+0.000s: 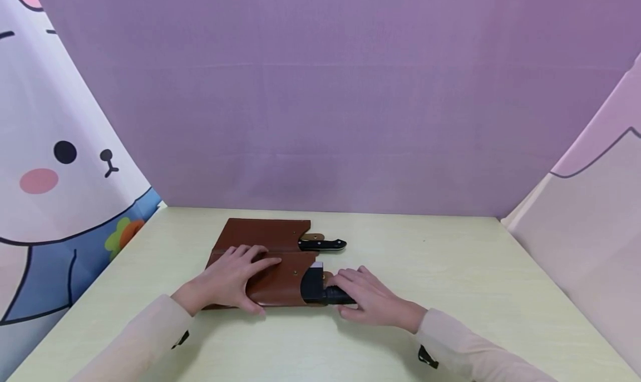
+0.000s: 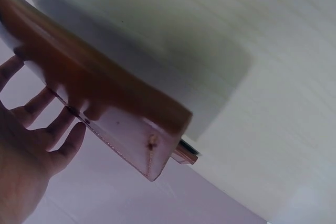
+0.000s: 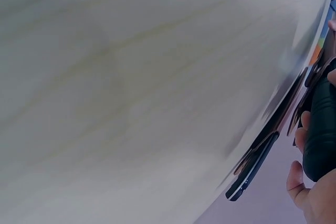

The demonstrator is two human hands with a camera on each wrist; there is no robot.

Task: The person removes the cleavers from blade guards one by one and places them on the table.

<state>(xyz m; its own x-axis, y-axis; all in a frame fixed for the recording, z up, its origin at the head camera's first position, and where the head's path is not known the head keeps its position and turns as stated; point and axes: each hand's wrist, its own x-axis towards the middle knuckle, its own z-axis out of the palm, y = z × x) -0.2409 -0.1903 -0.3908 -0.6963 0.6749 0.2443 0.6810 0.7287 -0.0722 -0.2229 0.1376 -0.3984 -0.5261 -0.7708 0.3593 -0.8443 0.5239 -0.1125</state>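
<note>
A brown leather knife case (image 1: 272, 233) lies unfolded on the table, its pocket mouths facing right. My left hand (image 1: 231, 279) rests on the near panel, fingers spread, thumb over the near edge. From that panel's mouth sticks a black tool with a thick ribbed handle (image 1: 336, 297) and a pale metal edge; the rest is hidden inside the leather. My right hand (image 1: 373, 299) grips this handle, which also shows in the right wrist view. In the far pocket sits a knife with a black riveted handle (image 1: 328, 245), its blade covered.
The pale wooden table (image 1: 450, 270) extends to both sides and in front of the case. Behind it hangs a plain purple cloth (image 1: 340, 120). Printed curtains flank the table, one with a cartoon animal (image 1: 75, 176) at left. Small tan straps (image 1: 314, 236) stick out by the pockets.
</note>
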